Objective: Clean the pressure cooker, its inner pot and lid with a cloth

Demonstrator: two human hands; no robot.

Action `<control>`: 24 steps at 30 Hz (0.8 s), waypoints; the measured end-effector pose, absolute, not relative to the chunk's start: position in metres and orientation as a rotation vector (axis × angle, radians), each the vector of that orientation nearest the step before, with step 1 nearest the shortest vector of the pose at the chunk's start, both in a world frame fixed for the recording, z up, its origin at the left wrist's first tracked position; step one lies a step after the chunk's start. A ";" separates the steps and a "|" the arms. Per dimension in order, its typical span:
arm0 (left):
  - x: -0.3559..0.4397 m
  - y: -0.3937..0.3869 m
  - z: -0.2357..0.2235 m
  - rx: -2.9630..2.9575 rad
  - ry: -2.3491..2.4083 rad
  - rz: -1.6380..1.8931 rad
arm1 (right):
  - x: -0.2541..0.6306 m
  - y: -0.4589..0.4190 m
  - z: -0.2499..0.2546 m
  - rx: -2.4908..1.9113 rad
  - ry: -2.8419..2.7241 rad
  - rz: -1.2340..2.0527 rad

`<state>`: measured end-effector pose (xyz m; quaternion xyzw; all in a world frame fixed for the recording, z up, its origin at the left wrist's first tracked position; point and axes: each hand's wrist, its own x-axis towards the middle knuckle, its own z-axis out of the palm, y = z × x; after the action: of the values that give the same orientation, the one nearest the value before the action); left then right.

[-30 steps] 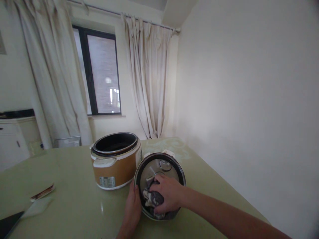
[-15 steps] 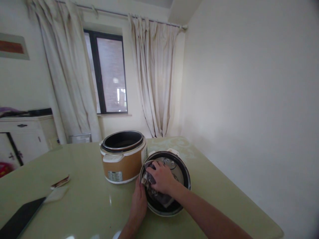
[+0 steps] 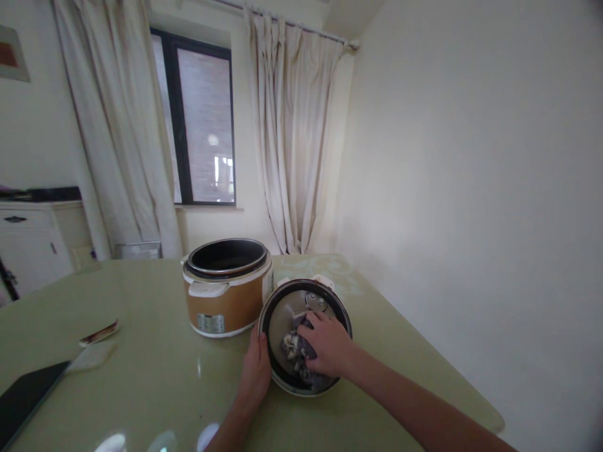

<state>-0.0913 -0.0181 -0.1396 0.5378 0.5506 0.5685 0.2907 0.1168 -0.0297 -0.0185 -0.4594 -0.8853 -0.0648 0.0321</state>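
A round pressure cooker lid (image 3: pixel 285 314) is propped up with its metal inner side towards me. My left hand (image 3: pixel 257 364) grips its left rim, the fingers partly hidden behind the edge. Against the inside of the lid, my right hand (image 3: pixel 328 342) presses a crumpled grey and white cloth (image 3: pixel 296 351), its fingers curled over it. Just left of the lid stands the cooker body (image 3: pixel 245 307), orange-brown and white, with a dark inner pot (image 3: pixel 229 256) and an open top.
On the left of the green table (image 3: pixel 155 351) lie a dark flat blade-like object (image 3: pixel 32 398) and a small reddish-brown piece (image 3: pixel 98 333). A white cabinet (image 3: pixel 35 235) stands behind at the left. A wall (image 3: pixel 461 220) runs along the right.
My right hand has slid the cloth from the left part of the lid's inside towards its right. My left hand stays at the rim. The whole view has shifted slightly.
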 end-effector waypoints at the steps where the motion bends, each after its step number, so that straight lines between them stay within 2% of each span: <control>1: -0.091 -0.019 -0.139 1.435 1.470 1.516 | 0.118 -0.027 -0.017 -1.453 -2.695 -0.233; 4: -0.091 -0.020 -0.138 1.429 1.459 1.520 | 0.112 -0.015 -0.012 -1.561 -2.555 -0.282; 7: -0.091 -0.020 -0.136 1.434 1.433 1.523 | 0.096 0.000 -0.007 -1.606 -2.330 -0.199; 11: -0.090 -0.018 -0.141 1.425 1.455 1.507 | 0.067 0.013 -0.009 -1.414 -2.120 0.004; 18: -0.091 -0.013 -0.157 1.335 1.482 1.481 | 0.060 0.013 -0.021 -1.084 -2.329 0.368; 24: -0.091 -0.021 -0.139 1.300 1.242 1.513 | 0.081 0.006 -0.019 -1.097 -2.501 0.572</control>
<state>-0.0914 -0.0215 -0.1387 0.5104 0.4876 0.5941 0.3857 0.0806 0.0057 -0.0189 -0.3872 -0.8825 0.2019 0.1746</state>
